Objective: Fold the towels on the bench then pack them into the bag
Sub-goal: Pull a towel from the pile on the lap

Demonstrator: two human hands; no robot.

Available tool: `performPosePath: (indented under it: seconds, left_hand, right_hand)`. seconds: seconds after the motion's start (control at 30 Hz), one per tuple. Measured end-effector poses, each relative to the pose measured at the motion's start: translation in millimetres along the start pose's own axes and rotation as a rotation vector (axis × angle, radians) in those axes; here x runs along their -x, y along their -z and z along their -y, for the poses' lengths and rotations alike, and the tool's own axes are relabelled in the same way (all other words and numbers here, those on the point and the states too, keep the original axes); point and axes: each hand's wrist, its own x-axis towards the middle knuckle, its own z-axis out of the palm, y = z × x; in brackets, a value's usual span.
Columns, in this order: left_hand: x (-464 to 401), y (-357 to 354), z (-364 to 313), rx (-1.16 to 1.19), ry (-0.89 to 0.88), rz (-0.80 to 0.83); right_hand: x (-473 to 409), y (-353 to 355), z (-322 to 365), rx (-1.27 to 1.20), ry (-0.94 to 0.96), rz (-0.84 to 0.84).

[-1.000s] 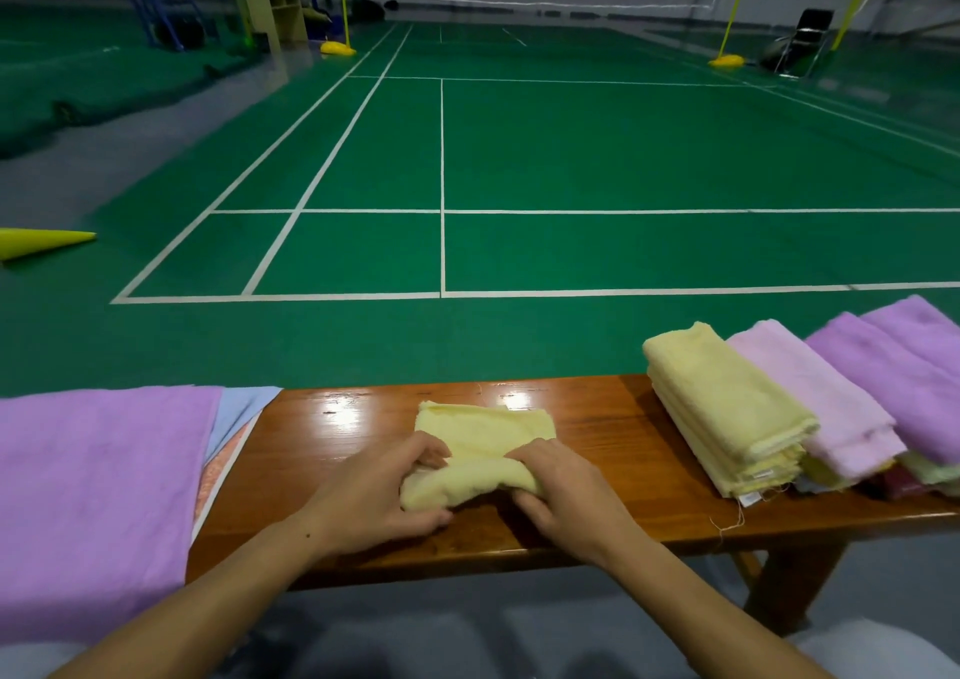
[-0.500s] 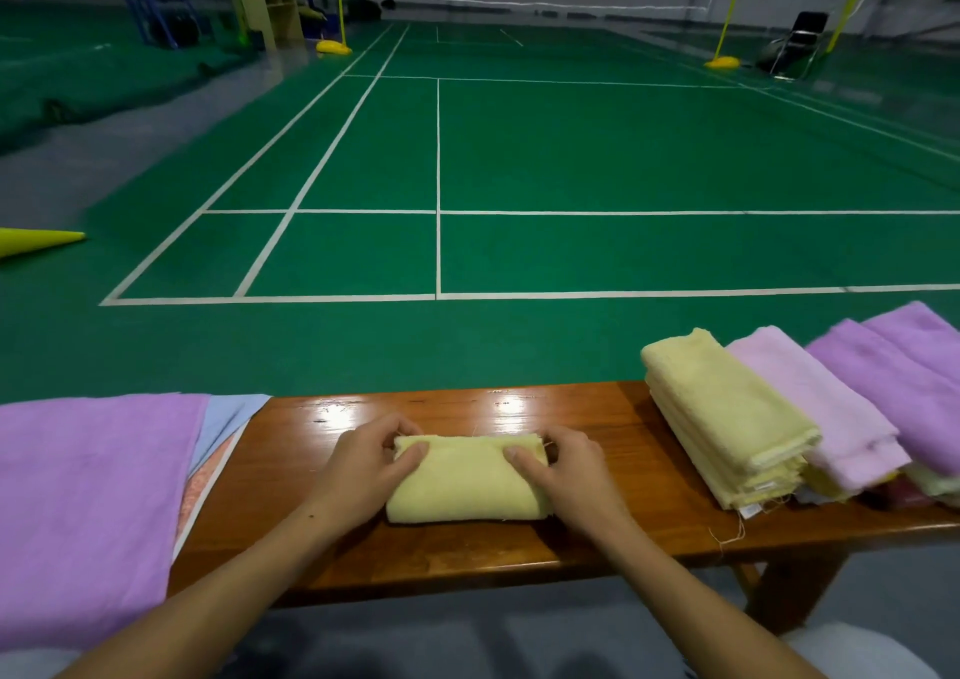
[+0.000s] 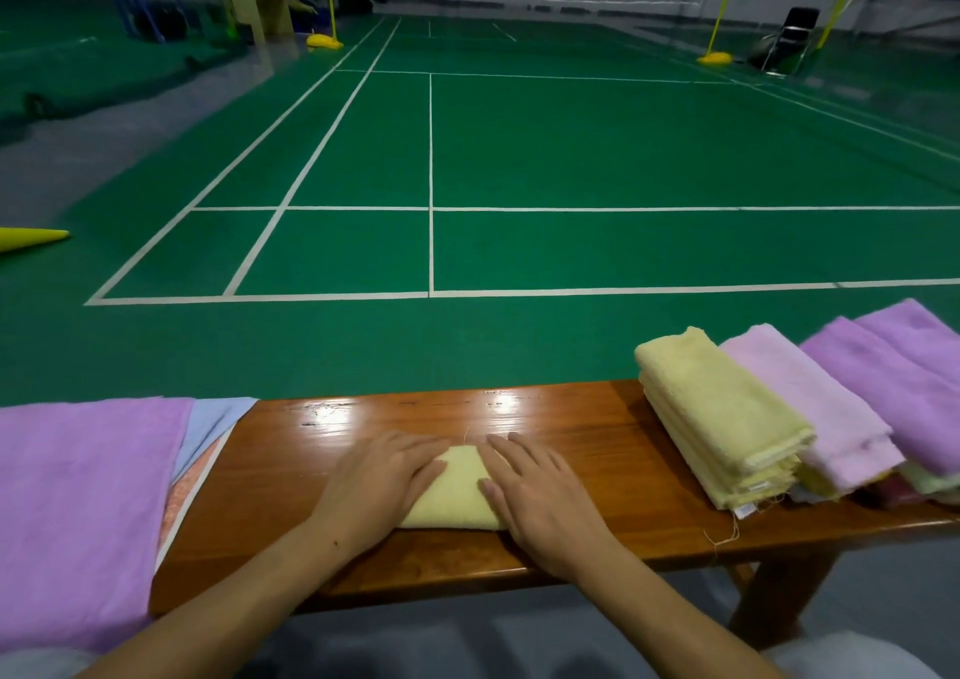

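Observation:
A small folded yellow towel (image 3: 454, 491) lies in the middle of the wooden bench (image 3: 597, 450). My left hand (image 3: 382, 486) lies flat on its left part, fingers straight. My right hand (image 3: 540, 496) lies flat on its right part, fingers spread. Both palms cover most of the towel. To the right rests a row of folded towels: a yellow stack (image 3: 717, 418), a pale pink one (image 3: 810, 408) and purple ones (image 3: 904, 382). No bag can be told for sure.
A purple cloth (image 3: 78, 512) covers the bench's left end, over a light blue layer (image 3: 215, 418) and an orange patterned one (image 3: 189, 491). Beyond the bench spreads a green court floor (image 3: 519, 169) with white lines. A yellow cone (image 3: 28, 237) lies far left.
The towel went from half rolled in my fingers to a flat folded packet. Both hands moved from its ends onto its top and now press it flat.

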Motion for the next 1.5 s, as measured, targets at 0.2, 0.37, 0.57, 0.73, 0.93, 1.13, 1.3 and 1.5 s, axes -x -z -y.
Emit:
performPosePath:
  seconds: [0.2, 0.37, 0.57, 0.73, 0.93, 1.13, 1.3, 1.5]
  left_hand:
    - [-5, 25, 14, 0.172, 0.342, 0.122]
    - [-12, 28, 23, 0.309, 0.539, 0.274]
    - [-11, 30, 19, 0.471, 0.305, 0.197]
    - [-11, 46, 2, 0.715, 0.026, 0.095]
    - [-14, 58, -13, 0.995, 0.170, 0.047]
    - [-20, 59, -31, 1.042, 0.361, 0.011]
    - [-21, 56, -60, 1.052, 0.354, 0.026]
    - [-48, 55, -112, 1.152, 0.305, 0.095]
  right_hand:
    - [7, 9, -17, 0.063, -0.094, -0.028]
    - [13, 11, -12, -0.003, -0.062, -0.003]
    - [16, 19, -13, -0.186, -0.069, -0.016]
    - [2, 28, -9, -0.374, -0.038, 0.070]
    - [-9, 27, -14, -0.632, -0.112, 0.116]
    - [9, 41, -28, -0.873, -0.217, -0.050]
    - [40, 59, -42, -0.912, -0.269, -0.112]
    - [87, 96, -71, -0.863, -0.289, -0.230]
